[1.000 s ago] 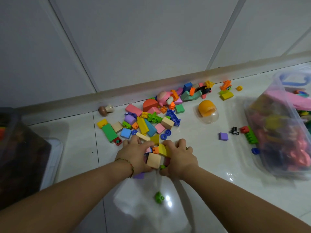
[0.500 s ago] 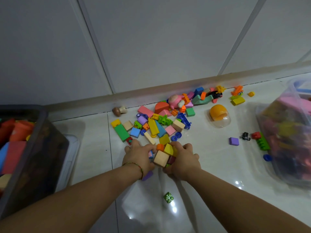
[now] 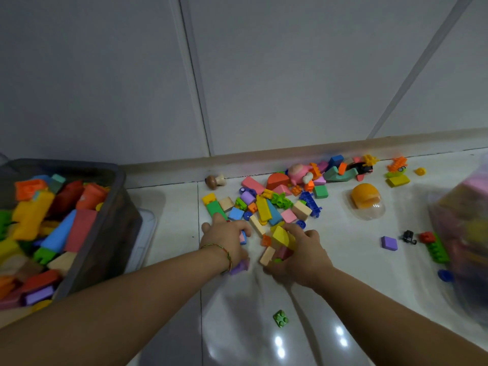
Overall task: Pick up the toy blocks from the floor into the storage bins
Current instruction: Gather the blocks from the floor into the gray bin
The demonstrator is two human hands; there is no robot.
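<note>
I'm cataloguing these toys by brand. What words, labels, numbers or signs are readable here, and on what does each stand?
No text can be read anywhere in this view.
blocks: plain colours, no print shows.
grey bin: no label shows.
clear bin: blurred, nothing legible.
black toy: too small to tell.

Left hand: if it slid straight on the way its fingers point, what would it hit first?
Probably the green block, lying just ahead of the left hand; contact is unclear.
</note>
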